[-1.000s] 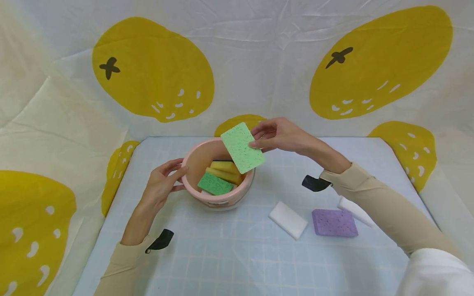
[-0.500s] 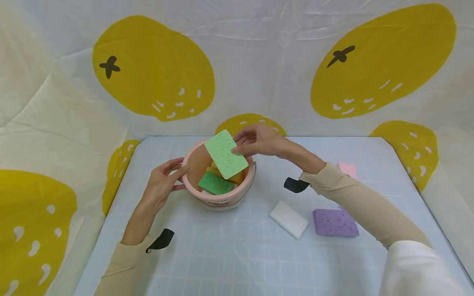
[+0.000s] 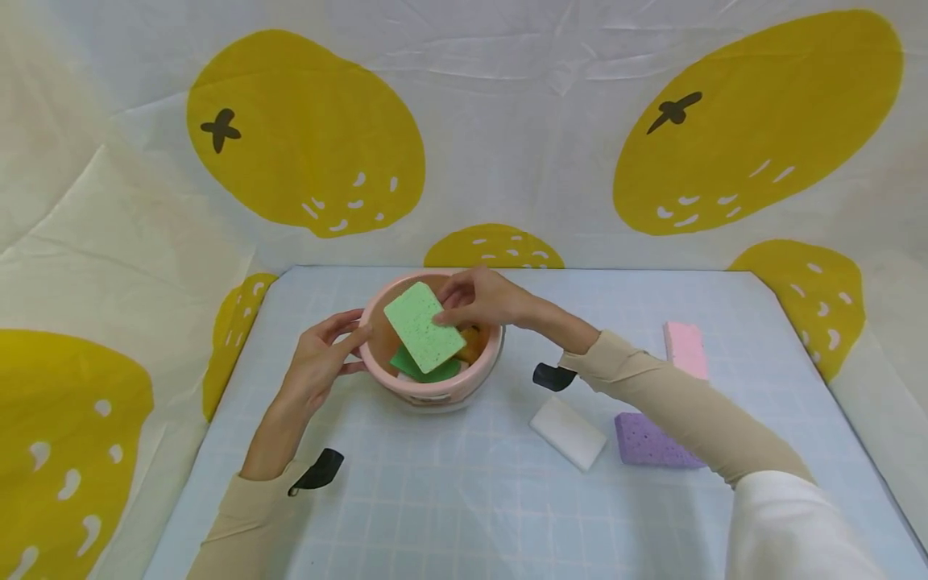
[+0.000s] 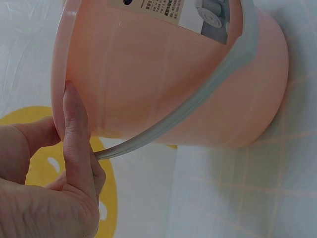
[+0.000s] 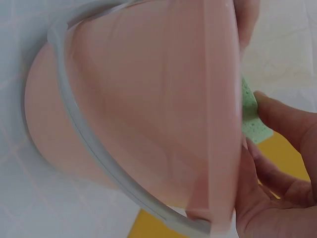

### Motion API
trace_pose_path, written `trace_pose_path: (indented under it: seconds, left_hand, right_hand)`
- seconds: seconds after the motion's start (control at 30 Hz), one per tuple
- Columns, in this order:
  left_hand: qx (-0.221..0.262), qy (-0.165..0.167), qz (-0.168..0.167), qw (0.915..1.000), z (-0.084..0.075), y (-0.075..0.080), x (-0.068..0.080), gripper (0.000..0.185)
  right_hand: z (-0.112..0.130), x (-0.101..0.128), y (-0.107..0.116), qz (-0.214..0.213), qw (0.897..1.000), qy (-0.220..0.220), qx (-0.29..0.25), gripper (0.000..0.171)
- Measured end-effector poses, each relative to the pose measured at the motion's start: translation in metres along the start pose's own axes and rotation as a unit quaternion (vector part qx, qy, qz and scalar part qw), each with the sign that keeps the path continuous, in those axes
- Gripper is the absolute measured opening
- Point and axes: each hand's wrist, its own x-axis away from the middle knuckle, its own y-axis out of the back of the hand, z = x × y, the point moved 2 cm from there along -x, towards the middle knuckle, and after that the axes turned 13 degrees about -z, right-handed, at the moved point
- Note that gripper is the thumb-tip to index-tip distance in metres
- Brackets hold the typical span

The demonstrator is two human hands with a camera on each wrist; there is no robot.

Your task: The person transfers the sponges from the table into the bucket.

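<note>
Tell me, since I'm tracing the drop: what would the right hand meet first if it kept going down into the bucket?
Probably the dark green sponge lying in the pink bucket, beneath the light green sponge that the right hand pinches; depth is unclear.

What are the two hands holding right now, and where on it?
Right hand pinches the light green rectangular sponge by its far edge over the pink plastic bucket. Left hand grips the bucket's rim.

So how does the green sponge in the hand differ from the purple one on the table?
The light green sponge is pinched by the right hand and tilted over the pink bucket; the purple sponge lies flat on the table, untouched. The green one shows whole; the purple one is partly hidden behind the sleeve. Both are speckled rectangular slabs.
</note>
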Motion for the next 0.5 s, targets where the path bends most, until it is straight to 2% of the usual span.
trace_pose_path:
  seconds: [0.33, 0.5]
  left_hand:
    - [-0.004, -0.002, -0.005, 1.0, 0.0, 0.0, 0.0, 0.058]
    - [0.003, -0.003, 0.001, 1.0, 0.001, -0.001, 0.0, 0.057]
  right_hand:
    - [0.003, -0.005, -0.014, -0.005, 0.999, 0.014, 0.033, 0.032]
    - [0.003, -0.007, -0.026, 0.001, 0.997, 0.048, 0.057, 0.03]
